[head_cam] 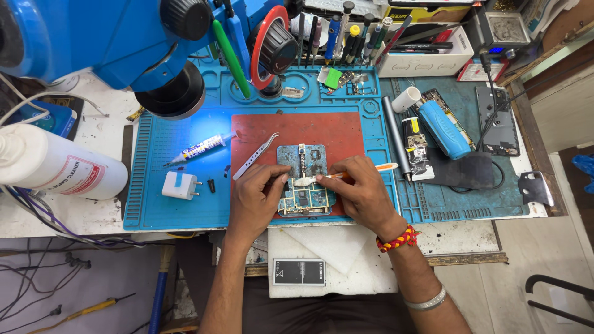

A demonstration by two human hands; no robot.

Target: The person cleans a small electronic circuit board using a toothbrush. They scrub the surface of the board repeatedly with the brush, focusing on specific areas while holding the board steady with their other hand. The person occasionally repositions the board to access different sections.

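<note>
A phone circuit board (301,162) lies on a red pad (297,127) in the middle of a blue work mat (167,204). My left hand (255,199) rests on the board's left edge and pins it down. My right hand (359,188) is closed on a small orange-and-white brush (383,167), its pale tip touching the board's middle beside a white patch. Metal tweezers (255,156) lie loose on the pad, left of the board.
A blue microscope (124,43) hangs over the back left. A white cleaner bottle (55,164), a syringe tube (201,147), a white plug adapter (179,184), a grey pen tool (396,137), a blue cylinder (442,128), a phone frame (498,120) and a battery (299,271) surround the mat.
</note>
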